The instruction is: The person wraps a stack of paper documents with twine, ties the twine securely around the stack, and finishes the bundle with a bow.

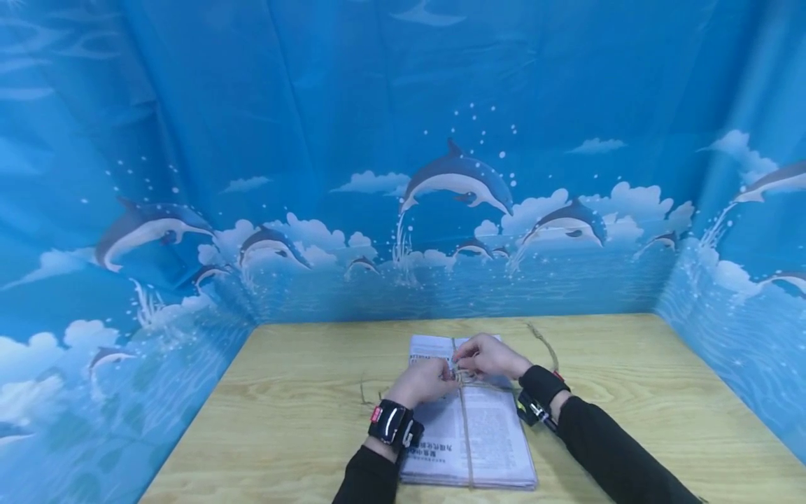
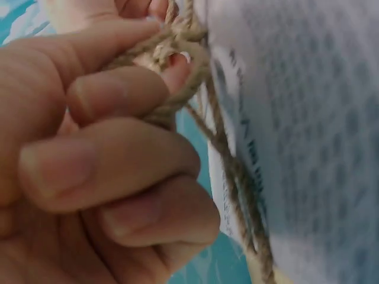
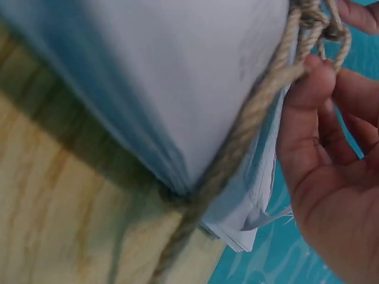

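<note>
A stack of newspapers (image 1: pixel 494 434) lies on the wooden table, with jute twine (image 1: pixel 467 437) running lengthwise over it and more twine crossing it. Both hands meet above the crossing, toward the stack's far half. My left hand (image 1: pixel 420 381) has its fingers curled and pinches the twine; in the left wrist view a small loop (image 2: pixel 200 74) stands out beside the fingers. From the other side, my right hand (image 1: pixel 491 355) pinches twine between thumb and fingers. A tangle of twine (image 3: pixel 311 21) shows near its fingertips in the right wrist view.
One loose twine end (image 1: pixel 543 339) trails over the table (image 1: pixel 302 392) to the right of the stack. Another thin end (image 1: pixel 363 393) sticks out on the left. Behind the table hangs a blue curtain (image 1: pixel 352 126) printed with dolphins.
</note>
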`<action>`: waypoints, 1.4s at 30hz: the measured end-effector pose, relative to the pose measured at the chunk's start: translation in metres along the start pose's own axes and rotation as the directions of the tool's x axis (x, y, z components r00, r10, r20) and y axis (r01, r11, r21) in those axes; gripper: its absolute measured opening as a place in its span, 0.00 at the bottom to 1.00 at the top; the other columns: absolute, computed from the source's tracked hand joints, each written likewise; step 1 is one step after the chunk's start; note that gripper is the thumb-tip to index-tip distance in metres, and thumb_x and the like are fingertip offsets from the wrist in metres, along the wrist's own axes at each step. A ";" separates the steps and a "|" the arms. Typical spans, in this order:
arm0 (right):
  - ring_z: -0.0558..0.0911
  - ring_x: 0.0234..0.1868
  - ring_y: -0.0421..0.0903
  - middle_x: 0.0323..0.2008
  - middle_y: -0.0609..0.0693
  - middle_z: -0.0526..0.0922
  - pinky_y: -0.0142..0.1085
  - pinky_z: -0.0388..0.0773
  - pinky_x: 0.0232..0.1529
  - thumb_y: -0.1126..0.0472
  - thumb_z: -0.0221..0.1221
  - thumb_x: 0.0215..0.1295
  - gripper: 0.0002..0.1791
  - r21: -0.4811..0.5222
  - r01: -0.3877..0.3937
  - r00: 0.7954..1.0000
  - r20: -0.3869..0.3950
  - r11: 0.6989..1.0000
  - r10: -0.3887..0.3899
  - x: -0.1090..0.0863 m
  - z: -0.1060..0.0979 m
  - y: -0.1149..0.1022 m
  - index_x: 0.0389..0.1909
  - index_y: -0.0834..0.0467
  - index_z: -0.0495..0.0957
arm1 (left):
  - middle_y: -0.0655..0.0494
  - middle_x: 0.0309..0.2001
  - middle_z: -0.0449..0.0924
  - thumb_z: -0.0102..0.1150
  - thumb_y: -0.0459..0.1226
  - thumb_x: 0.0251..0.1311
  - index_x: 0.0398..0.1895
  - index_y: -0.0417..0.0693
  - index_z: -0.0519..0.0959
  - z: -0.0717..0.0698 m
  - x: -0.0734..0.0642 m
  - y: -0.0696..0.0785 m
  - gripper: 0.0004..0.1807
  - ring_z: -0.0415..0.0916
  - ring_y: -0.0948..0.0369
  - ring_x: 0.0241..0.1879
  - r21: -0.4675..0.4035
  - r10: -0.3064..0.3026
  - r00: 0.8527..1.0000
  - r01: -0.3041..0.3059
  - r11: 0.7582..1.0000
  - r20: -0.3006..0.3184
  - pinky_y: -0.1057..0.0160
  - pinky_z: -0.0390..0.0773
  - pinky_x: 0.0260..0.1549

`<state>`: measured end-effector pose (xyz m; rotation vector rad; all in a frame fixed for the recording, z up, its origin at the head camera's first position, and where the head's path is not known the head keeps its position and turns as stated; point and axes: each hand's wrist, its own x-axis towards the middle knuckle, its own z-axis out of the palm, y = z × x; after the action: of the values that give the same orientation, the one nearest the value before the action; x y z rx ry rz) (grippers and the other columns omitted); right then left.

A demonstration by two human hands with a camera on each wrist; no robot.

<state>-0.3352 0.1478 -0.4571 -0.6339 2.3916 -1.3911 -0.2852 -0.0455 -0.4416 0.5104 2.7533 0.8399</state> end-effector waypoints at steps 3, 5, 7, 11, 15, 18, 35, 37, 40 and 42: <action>0.75 0.17 0.39 0.21 0.51 0.80 0.34 0.77 0.20 0.69 0.58 0.66 0.08 -0.048 -0.003 1.000 -0.027 0.999 0.001 0.001 0.002 0.000 0.40 0.68 0.84 | 0.64 0.12 0.59 0.63 0.48 0.62 0.12 0.53 0.66 0.006 0.001 0.001 0.24 0.58 0.66 0.13 0.015 0.010 1.000 -0.010 1.000 0.019 0.68 0.58 0.13; 0.76 0.17 0.40 0.22 0.50 0.81 0.35 0.80 0.22 0.67 0.59 0.67 0.07 -0.087 -0.014 0.999 -0.048 0.996 0.009 0.002 0.002 -0.001 0.38 0.66 0.85 | 0.64 0.11 0.57 0.60 0.48 0.64 0.10 0.54 0.63 0.009 0.002 0.001 0.26 0.57 0.66 0.12 0.034 0.016 0.999 -0.017 0.999 0.031 0.68 0.57 0.12; 0.77 0.20 0.38 0.25 0.50 0.84 0.35 0.80 0.25 0.67 0.59 0.66 0.07 -0.173 0.021 0.997 -0.069 0.985 -0.033 0.003 0.002 -0.001 0.37 0.65 0.86 | 0.64 0.11 0.57 0.58 0.47 0.66 0.10 0.55 0.63 0.010 0.002 0.001 0.26 0.57 0.66 0.12 0.046 0.017 0.999 -0.018 0.999 0.036 0.68 0.57 0.12; 0.78 0.27 0.35 0.28 0.47 0.86 0.31 0.77 0.33 0.68 0.60 0.65 0.07 -0.362 0.107 0.984 -0.097 0.926 -0.152 0.004 0.001 0.002 0.32 0.62 0.86 | 0.63 0.11 0.58 0.58 0.45 0.65 0.09 0.54 0.64 0.012 0.004 0.000 0.26 0.59 0.65 0.12 0.089 0.044 0.999 -0.046 0.995 0.019 0.68 0.58 0.13; 0.78 0.29 0.34 0.28 0.48 0.86 0.30 0.76 0.34 0.69 0.59 0.64 0.07 -0.402 0.156 0.975 -0.081 0.902 -0.205 0.004 0.000 0.004 0.32 0.61 0.86 | 0.59 0.18 0.71 0.64 0.42 0.58 0.07 0.54 0.71 0.010 0.006 0.000 0.23 0.71 0.62 0.23 0.210 0.160 0.985 -0.143 0.967 -0.066 0.68 0.66 0.22; 0.78 0.23 0.35 0.25 0.51 0.84 0.31 0.78 0.26 0.72 0.56 0.66 0.09 -0.324 0.109 0.985 -0.090 0.940 -0.145 0.004 0.000 0.005 0.34 0.64 0.85 | 0.55 0.29 0.76 0.67 0.40 0.53 0.05 0.55 0.73 0.007 0.005 0.000 0.21 0.72 0.60 0.33 0.302 0.255 0.962 -0.216 0.928 -0.095 0.68 0.68 0.30; 0.75 0.25 0.33 0.24 0.43 0.82 0.29 0.74 0.30 0.66 0.61 0.65 0.05 -0.510 0.143 0.971 -0.094 0.848 -0.220 0.010 -0.006 0.006 0.30 0.56 0.83 | 0.58 0.40 0.83 0.66 0.40 0.58 0.07 0.53 0.72 0.007 0.006 0.002 0.23 0.80 0.62 0.40 0.258 0.276 0.960 -0.255 0.932 -0.048 0.66 0.77 0.41; 0.76 0.23 0.35 0.23 0.46 0.82 0.30 0.74 0.27 0.67 0.60 0.66 0.05 -0.482 0.092 0.969 -0.158 0.871 -0.190 0.010 -0.007 0.006 0.31 0.58 0.82 | 0.64 0.18 0.72 0.65 0.39 0.59 0.05 0.53 0.64 0.008 0.008 0.000 0.27 0.70 0.67 0.21 0.211 0.265 0.964 -0.255 0.944 -0.020 0.70 0.69 0.24; 0.77 0.23 0.38 0.24 0.49 0.82 0.31 0.74 0.25 0.70 0.58 0.66 0.04 -0.466 0.060 0.965 -0.201 0.883 -0.172 0.010 -0.011 0.007 0.32 0.61 0.81 | 0.65 0.10 0.52 0.65 0.38 0.60 0.06 0.54 0.60 0.007 0.009 -0.001 0.29 0.55 0.67 0.12 0.176 0.236 0.972 -0.234 0.956 0.005 0.70 0.58 0.15; 0.81 0.26 0.41 0.28 0.51 0.84 0.33 0.77 0.28 0.70 0.58 0.66 0.05 -0.491 0.085 0.972 -0.151 0.867 -0.181 0.010 -0.012 0.007 0.36 0.61 0.81 | 0.65 0.10 0.52 0.65 0.38 0.61 0.06 0.54 0.61 0.007 0.009 -0.001 0.29 0.55 0.68 0.12 0.171 0.228 0.974 -0.226 0.959 0.010 0.70 0.58 0.15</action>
<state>-0.3507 0.1548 -0.4580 -0.8318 2.9358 -0.9261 -0.2915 -0.0392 -0.4488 0.8714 2.8283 0.6547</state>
